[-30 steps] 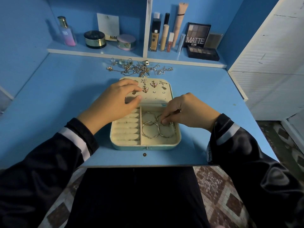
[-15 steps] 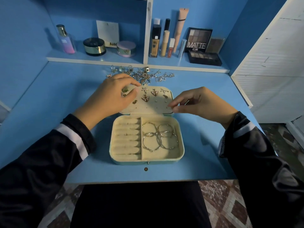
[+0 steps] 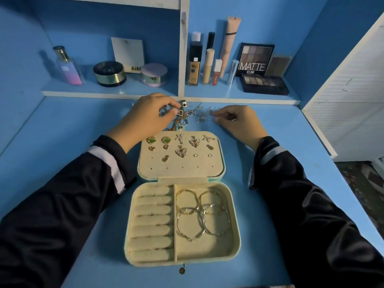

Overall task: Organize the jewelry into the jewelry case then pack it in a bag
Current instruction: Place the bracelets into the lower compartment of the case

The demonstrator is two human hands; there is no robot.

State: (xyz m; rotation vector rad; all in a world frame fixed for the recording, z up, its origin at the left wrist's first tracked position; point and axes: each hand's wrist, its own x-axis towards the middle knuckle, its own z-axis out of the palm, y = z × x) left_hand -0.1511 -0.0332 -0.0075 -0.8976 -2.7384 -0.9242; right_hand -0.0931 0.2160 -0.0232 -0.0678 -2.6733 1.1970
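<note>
My left hand (image 3: 145, 116) pinches the jewelry pile (image 3: 198, 117) at upper centre, grip narrow. My right hand (image 3: 238, 120) curls beside it; its grip I cannot tell.

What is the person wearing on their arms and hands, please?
Both arms are in long, dark, slightly shiny sleeves. The left sleeve has a broad white band above a dark cuff; the right sleeve has a greyer band in the same place. The left hand and right hand are bare, without gloves.
</note>
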